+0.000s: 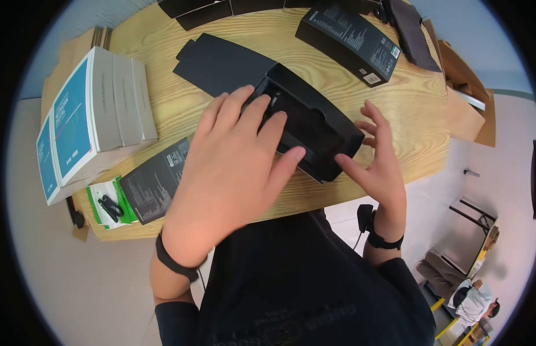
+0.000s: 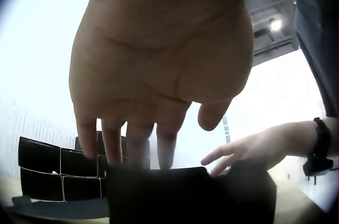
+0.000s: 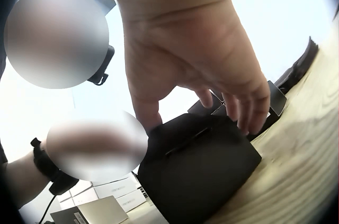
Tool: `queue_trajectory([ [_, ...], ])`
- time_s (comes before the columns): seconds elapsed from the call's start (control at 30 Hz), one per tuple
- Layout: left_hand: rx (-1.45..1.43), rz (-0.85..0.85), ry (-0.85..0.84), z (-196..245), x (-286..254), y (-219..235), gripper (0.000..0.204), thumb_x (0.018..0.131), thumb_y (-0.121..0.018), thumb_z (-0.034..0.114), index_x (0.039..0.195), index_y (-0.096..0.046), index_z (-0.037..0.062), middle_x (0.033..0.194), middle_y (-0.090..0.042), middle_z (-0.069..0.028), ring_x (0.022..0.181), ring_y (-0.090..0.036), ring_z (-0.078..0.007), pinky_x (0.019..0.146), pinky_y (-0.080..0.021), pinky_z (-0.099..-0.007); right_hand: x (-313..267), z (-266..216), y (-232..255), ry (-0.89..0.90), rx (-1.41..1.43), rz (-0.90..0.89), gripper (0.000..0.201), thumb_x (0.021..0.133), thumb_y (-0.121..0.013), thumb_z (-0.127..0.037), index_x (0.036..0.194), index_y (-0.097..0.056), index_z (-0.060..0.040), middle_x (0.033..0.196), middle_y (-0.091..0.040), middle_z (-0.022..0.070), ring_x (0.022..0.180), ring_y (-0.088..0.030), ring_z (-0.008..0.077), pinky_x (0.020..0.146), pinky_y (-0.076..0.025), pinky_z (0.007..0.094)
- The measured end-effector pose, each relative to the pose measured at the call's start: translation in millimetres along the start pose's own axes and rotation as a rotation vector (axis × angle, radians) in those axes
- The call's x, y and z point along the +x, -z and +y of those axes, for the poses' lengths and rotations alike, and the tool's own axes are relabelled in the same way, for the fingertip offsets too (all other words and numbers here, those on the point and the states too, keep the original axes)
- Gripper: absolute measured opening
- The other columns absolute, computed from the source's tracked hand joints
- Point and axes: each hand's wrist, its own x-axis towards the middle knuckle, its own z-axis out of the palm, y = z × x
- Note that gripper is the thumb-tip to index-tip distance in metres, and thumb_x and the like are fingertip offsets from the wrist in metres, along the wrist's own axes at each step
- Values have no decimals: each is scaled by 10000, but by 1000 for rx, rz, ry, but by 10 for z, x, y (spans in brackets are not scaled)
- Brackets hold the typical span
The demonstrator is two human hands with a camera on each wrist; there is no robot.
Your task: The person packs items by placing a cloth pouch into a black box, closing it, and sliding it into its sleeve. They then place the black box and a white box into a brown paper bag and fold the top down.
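Observation:
In the head view, an opened black box (image 1: 314,135) lies on the table with its long flap (image 1: 225,63) spread toward the back left. My left hand (image 1: 227,167) is over the box's left part, fingers extended and spread, fingertips at its cavity; whether they touch anything inside is hidden. At the box's right end is my right hand (image 1: 380,164), thumb at the rim and the other fingers loosely bent beside the corner. The right wrist view shows the thumb and fingers of the right hand (image 3: 190,70) on either side of the black box (image 3: 201,166).
White boxes with blue fronts (image 1: 72,124) stand at the left. Near them lie a dark printed box (image 1: 155,184) and a green-and-white packet (image 1: 113,203) with black items. Another black box (image 1: 348,43), a dark pouch (image 1: 412,37) and a row of black boxes (image 1: 204,14) sit farther back.

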Motion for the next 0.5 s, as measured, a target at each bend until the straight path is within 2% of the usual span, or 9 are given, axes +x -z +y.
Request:
queue_trajectory([
  [0.07,108,-113,-21,-30,81,-82,472,945,-672,344,1261,-679,-6,1404,-590,-228,1348,-487,-420,1143,-375,-489,16,-20,-37,-142,109,-80,919,771,-864,-186,1539,-380,-41,1390,-525,190,1246,-571,352,1000,-493,431],
  [0.1,122,-124,-21,-18,115,-118,472,945,-672,344,1261,-679,-6,1404,-590,-228,1348,-487,-420,1143,-375,-489,23,-42,-37,-143,127,-80,919,771,-864,-186,1539,-380,-41,1390,-525,190,1246,-571,352,1000,-493,431],
  [0.17,181,-155,-14,28,161,-179,467,953,-648,340,1264,-680,-7,1444,-565,-243,1351,-484,-415,1148,-375,-471,30,-97,-16,-75,-55,-69,853,801,-845,-240,1510,-418,-34,1387,-519,227,1204,-595,392,990,-508,432],
  [0.27,204,-178,-8,49,184,-205,432,937,-640,286,1264,-687,8,1472,-553,-231,1353,-486,-384,1125,-384,-456,21,-149,9,-39,-136,-74,797,820,-830,-270,1476,-451,-21,1353,-540,237,1158,-610,401,977,-516,427],
  [0.5,102,-237,9,76,179,-209,374,837,-619,159,1182,-702,40,1431,-608,-162,1267,-524,-327,1053,-402,-421,93,96,-44,87,58,-149,609,857,-799,-227,1379,-559,-27,1239,-632,170,1117,-633,348,944,-520,409],
])
